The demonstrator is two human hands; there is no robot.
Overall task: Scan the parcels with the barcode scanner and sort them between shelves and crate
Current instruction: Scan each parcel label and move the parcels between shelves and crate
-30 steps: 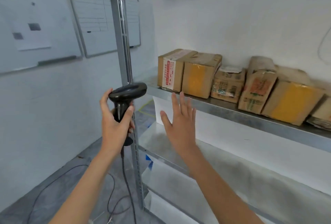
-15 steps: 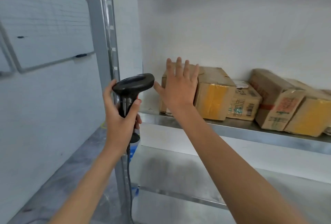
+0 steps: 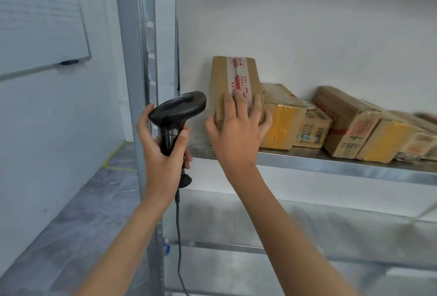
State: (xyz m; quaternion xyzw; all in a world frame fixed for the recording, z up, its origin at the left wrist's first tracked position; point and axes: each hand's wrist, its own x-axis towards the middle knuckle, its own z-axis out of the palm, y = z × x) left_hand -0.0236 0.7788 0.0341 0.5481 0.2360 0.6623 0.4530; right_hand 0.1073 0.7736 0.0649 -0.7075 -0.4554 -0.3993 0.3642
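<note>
My left hand [image 3: 163,154] grips the handle of a black barcode scanner [image 3: 177,111], whose cable hangs down beside the shelf post. My right hand [image 3: 238,130] grips the front end of a brown cardboard parcel [image 3: 233,78] with red-printed tape, the leftmost one on the metal shelf [image 3: 331,165]. Thumb on its left side, fingers curled over its top and right edge. The parcel is tilted, its far end raised above its neighbours. The scanner's head sits just left of the parcel.
Several more parcels [image 3: 350,125] stand in a row to the right on the same shelf, some with yellow tape. A grey upright post [image 3: 137,83] rises at the left. A lower shelf [image 3: 307,232] lies beneath. A whiteboard [image 3: 40,23] hangs on the left wall.
My right hand has gone from open in front of the leftmost parcel to gripping it, and the parcel has tipped up. The view moved closer; the scanner stayed in my left hand.
</note>
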